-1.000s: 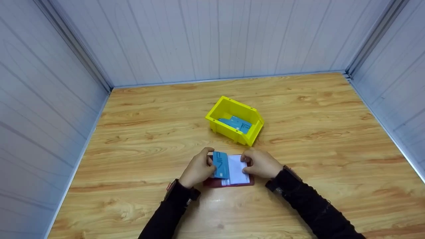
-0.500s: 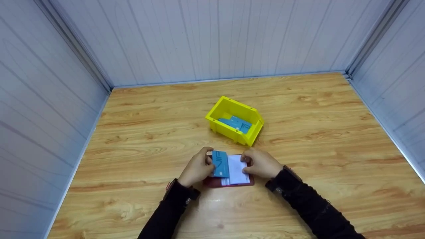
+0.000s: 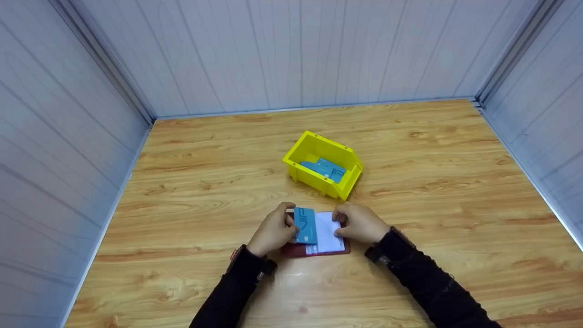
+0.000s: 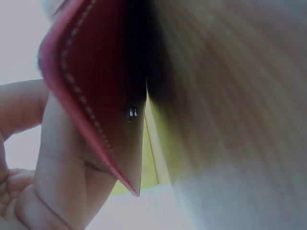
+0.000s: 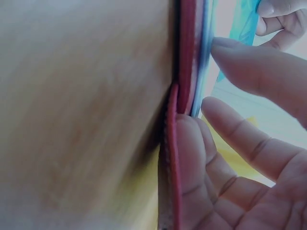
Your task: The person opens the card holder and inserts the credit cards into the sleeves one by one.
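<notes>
A small dark red card holder (image 3: 296, 250) with white stitching lies open on the table, showing white inner pages (image 3: 329, 232). Over its left half, my left hand (image 3: 275, 229) pinches a blue card (image 3: 306, 226) marked VIP, thumb on the card's face. In the left wrist view, fingers (image 4: 64, 158) of that hand lie against the red cover (image 4: 96, 81). Curled at the holder's right edge, my right hand (image 3: 362, 223) grips the pages and cover. Its thumb (image 5: 249, 64) touches the page stack in the right wrist view, with fingers at the red cover (image 5: 173, 158).
Just beyond the hands stands a yellow bin (image 3: 309, 182) with several blue cards (image 3: 329, 169) inside. The wood-grain table (image 3: 205, 173) is bounded by pale panel walls (image 3: 291, 54) at the back and both sides.
The blue card has shifted only very slightly in my left hand's pinch. My right hand keeps the same grip, and the bin and holder stay put.
</notes>
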The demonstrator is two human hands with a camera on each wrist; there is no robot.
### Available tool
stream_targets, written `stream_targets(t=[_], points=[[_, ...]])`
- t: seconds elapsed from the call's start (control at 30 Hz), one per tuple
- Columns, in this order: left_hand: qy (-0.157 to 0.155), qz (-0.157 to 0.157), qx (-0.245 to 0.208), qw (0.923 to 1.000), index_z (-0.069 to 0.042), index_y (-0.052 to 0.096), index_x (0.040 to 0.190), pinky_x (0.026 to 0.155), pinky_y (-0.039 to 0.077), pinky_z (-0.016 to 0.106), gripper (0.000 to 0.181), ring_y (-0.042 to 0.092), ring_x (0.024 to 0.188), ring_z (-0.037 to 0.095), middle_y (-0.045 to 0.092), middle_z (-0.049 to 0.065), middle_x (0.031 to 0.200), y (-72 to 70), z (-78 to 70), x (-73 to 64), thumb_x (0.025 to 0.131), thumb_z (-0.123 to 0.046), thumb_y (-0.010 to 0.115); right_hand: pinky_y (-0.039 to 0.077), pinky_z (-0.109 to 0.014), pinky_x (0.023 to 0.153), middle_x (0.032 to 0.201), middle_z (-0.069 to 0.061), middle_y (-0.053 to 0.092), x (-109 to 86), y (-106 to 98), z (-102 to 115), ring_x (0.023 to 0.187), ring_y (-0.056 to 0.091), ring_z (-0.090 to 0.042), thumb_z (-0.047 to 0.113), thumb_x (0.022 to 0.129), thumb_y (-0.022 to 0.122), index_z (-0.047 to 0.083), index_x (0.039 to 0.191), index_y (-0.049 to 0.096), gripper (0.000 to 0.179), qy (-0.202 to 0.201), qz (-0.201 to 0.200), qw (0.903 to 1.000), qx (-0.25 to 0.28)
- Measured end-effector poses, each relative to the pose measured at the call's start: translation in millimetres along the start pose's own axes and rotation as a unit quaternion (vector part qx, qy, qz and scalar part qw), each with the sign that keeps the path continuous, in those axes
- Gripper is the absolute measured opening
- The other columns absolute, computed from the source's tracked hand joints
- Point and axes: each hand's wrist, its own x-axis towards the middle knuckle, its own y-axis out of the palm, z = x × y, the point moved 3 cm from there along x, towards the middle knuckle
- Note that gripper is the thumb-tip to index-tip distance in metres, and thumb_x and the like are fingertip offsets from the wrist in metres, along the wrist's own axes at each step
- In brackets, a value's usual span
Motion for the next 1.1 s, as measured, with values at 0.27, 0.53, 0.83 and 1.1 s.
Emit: stream_targets(t=[0.27, 0.53, 0.83, 1.1], points=[[0.001, 0.002, 0.018, 0.9998, 0.006, 0.041, 0.139, 0.058, 0.047, 0.024, 0.057, 0.055, 0.062, 0.011, 0.058, 0.002, 0.077, 2.7, -0.9, -1.8, 0.084, 0.004, 0.058, 0.043, -0.032, 0.071, 0.083, -0.001, 0.06, -0.1, -1, -1, 0.077, 0.052, -0.016, 0.015, 0.075, 0.081, 0.011, 0.093, 0.066, 0.024, 0.008, 0.006, 0.9999, 0.011], [-0.014, 0.017, 0.004, 0.9997, 0.005, 0.037, 0.139, 0.052, 0.054, 0.028, 0.062, 0.056, 0.055, 0.012, 0.053, 0.003, 0.073, 7.4, -3.0, -4.2, 0.08, 0.005, 0.056, 0.043, -0.031, 0.071, 0.083, -0.001, 0.06, -0.3, -1, -2, 0.077, 0.052, -0.016, 0.014, 0.075, 0.081, 0.011, 0.093, 0.066, 0.024, 0.004, 0.006, 0.9998, 0.016], [-0.017, 0.026, 0.027, 0.9992, 0.004, 0.042, 0.132, 0.053, 0.051, 0.025, 0.055, 0.054, 0.061, 0.012, 0.052, 0.003, 0.075, 10.1, -4.1, -4.4, 0.08, 0.003, 0.059, 0.043, -0.03, 0.071, 0.082, -0.002, 0.059, -0.1, 0, -2, 0.077, 0.052, -0.015, 0.014, 0.075, 0.081, 0.011, 0.092, 0.066, 0.024, -0.003, 0.003, 0.9999, 0.014], [-0.038, 0.048, 0.022, 0.9979, 0.005, 0.042, 0.137, 0.051, 0.054, 0.027, 0.057, 0.057, 0.055, 0.012, 0.055, 0.004, 0.073, 13.4, -5.0, -3.1, 0.082, 0.003, 0.059, 0.042, -0.031, 0.071, 0.084, -0.003, 0.059, -0.8, -1, -1, 0.078, 0.052, -0.016, 0.014, 0.075, 0.081, 0.011, 0.093, 0.065, 0.024, 0.006, 0.01, 0.9998, 0.016]])
